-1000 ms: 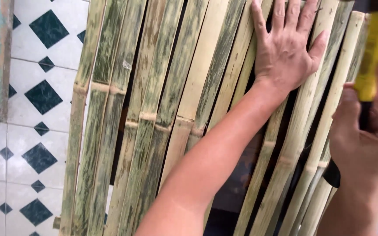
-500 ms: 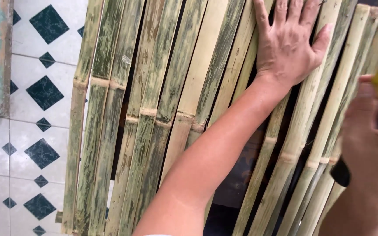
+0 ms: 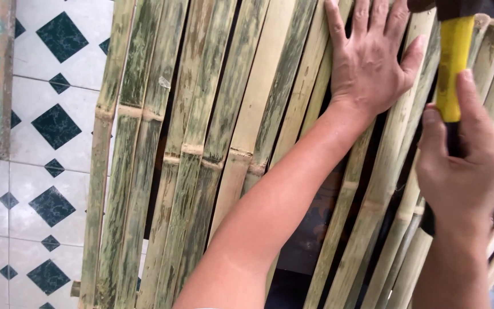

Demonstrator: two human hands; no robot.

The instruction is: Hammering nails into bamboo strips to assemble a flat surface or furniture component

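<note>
While the left hand (image 3: 373, 63) lies open and flat on the slats (image 3: 224, 143), the right hand (image 3: 467, 171) grips the hammer (image 3: 454, 63) just beside; a crooked blow may hit the fingers (image 3: 413, 54).

Person's body, as seen from the head camera:

- Left hand (image 3: 370, 63): bare, no glove, no ring visible on the fingers (image 3: 363, 17). Knuckles and tendons stand out on the back; creased at the knuckle joints. Fingertips cut off by the top edge, so nails are not visible.
- Left forearm (image 3: 281, 200): bare from wrist to the bottom edge; no sleeve, watch or band. Smooth, with little visible hair.
- Right hand (image 3: 467, 171): bare, no glove or ring visible. Thumb shows a short nail; the back is creased and veined.
- Right forearm (image 3: 453, 274): bare, no sleeve or wrist wear in view.
</note>
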